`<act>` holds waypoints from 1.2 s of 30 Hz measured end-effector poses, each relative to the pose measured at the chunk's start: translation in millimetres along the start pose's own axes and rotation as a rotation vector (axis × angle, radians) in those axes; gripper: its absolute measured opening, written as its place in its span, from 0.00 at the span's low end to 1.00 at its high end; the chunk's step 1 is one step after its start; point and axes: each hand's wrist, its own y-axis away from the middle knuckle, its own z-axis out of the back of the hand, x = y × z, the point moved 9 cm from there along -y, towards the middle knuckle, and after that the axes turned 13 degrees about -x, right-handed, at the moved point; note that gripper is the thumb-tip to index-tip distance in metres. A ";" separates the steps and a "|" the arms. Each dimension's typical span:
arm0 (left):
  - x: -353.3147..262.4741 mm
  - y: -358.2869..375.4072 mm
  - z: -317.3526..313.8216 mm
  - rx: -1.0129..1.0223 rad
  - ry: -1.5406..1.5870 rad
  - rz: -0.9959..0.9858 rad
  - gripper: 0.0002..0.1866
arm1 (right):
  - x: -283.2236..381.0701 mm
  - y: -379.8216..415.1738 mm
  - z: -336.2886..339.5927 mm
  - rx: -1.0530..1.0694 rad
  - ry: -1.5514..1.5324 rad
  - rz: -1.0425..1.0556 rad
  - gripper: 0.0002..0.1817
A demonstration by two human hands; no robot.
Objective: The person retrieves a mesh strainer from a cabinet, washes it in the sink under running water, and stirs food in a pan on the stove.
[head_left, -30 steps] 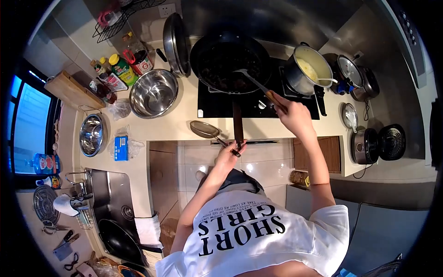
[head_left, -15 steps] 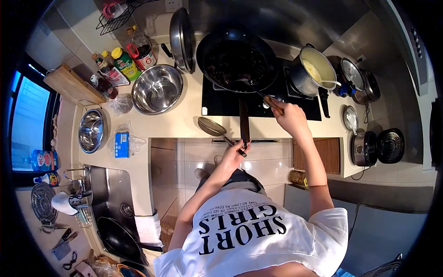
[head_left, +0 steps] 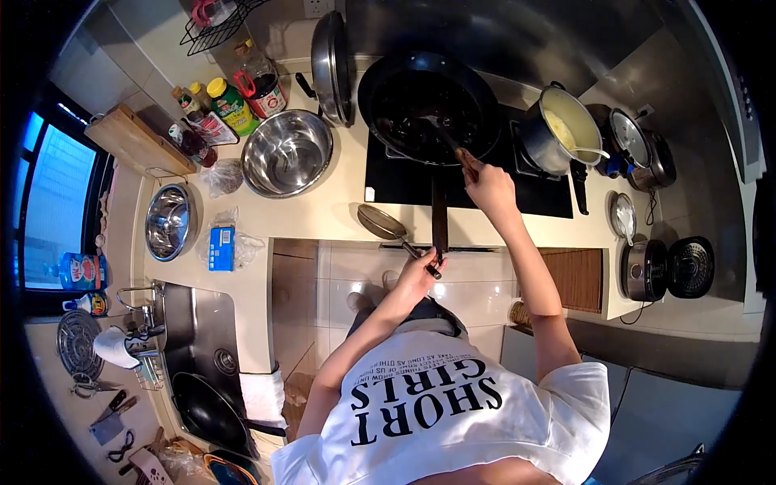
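A black wok [head_left: 483, 97] sits on the black cooktop [head_left: 388, 182], with dark, glossy contents inside. My right hand [head_left: 491, 191] is closed around the wooden handle of a spatula [head_left: 454, 145], whose head dips into the wok. Below the counter edge, my left hand [head_left: 416, 281] is closed on the handle of a mesh strainer [head_left: 381, 221]. Its fingers also wrap the end of the wok's long handle [head_left: 439, 212]. The strainer's bowl hangs over the counter's front edge, left of that handle.
Right of the wok stands a pot [head_left: 543, 133] with pale yellow contents and a ladle. A steel bowl [head_left: 287, 153], a second steel bowl [head_left: 169, 222], a blue box [head_left: 221, 248] and several bottles occupy the left counter. Another wok [head_left: 206, 412] lies in the sink.
The view has shifted slightly, so most things appear farther right. My right hand and the spatula have moved left within the wok. My left hand keeps its grip.
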 end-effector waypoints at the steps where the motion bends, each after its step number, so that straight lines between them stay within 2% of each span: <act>1: 0.6 -0.7 0.0 0.012 0.003 0.003 0.03 | -1.3 -2.2 -4.4 0.015 0.020 -0.012 0.17; 22: -2.5 7.4 -2.7 0.012 -0.022 -0.029 0.07 | 5.6 -44.3 -22.1 -0.205 0.011 0.057 0.18; 26: -0.6 2.9 0.1 0.031 -0.016 -0.033 0.07 | 1.6 -49.5 -17.6 -0.215 -0.030 0.028 0.16; 33: -2.3 6.9 -3.6 0.096 -0.075 -0.051 0.05 | -1.1 -46.6 29.2 -0.197 -0.141 -0.067 0.15; 36: -3.4 11.6 -5.7 0.081 -0.085 -0.056 0.06 | 2.3 -54.2 28.5 -0.268 -0.130 -0.003 0.15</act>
